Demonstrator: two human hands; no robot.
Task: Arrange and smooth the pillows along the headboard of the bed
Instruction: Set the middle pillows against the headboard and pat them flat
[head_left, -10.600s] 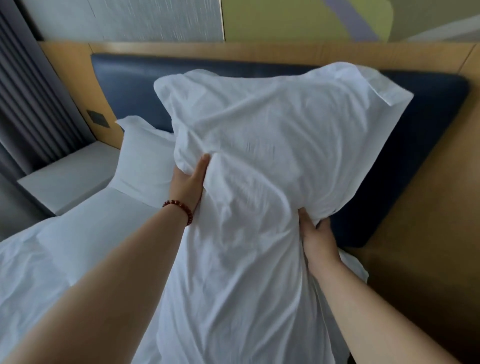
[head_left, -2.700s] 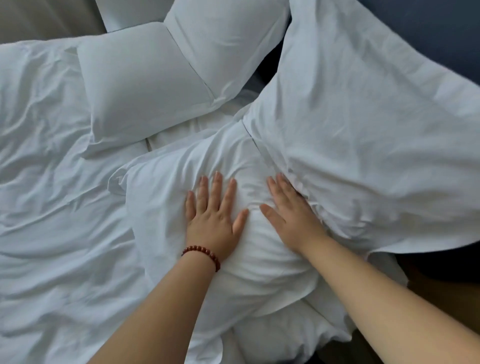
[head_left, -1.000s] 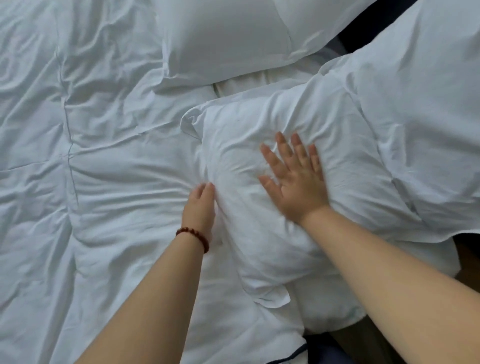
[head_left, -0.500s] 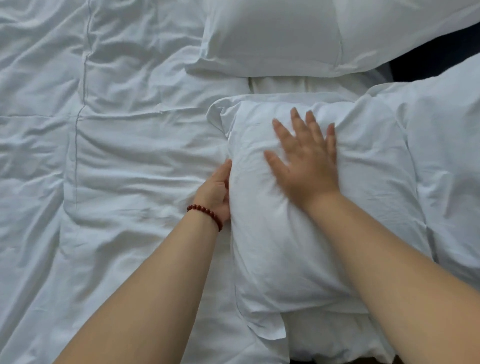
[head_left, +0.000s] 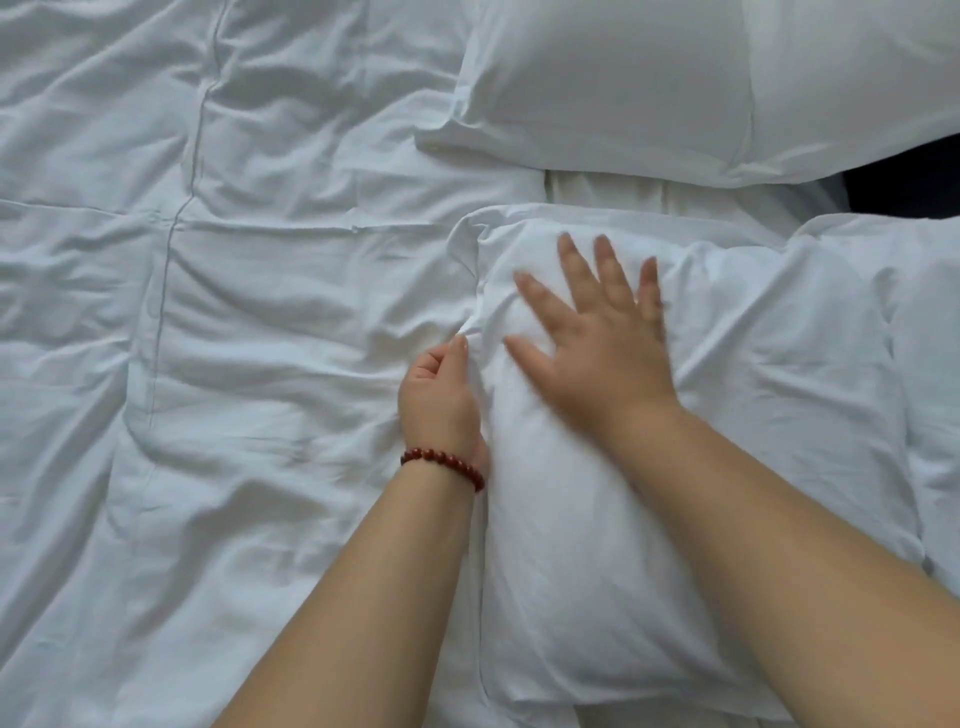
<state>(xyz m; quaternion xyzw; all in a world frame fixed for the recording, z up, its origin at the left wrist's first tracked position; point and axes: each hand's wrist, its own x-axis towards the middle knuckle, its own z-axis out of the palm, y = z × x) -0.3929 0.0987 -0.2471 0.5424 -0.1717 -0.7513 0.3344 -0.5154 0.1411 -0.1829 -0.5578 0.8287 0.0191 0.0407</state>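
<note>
Step in hand: smoothing near pillow, lying centre-right on bed, just 6 o'clock of far pillow. Right hand spread flat on top; left hand curled, pinching its 9 o'clock edge. Next: sweep creases outward, square corners.

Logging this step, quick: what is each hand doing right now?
Left hand: curled against the near pillow at its edge; an actual grip cannot be told.
Right hand: open, flat on that pillow.
</note>
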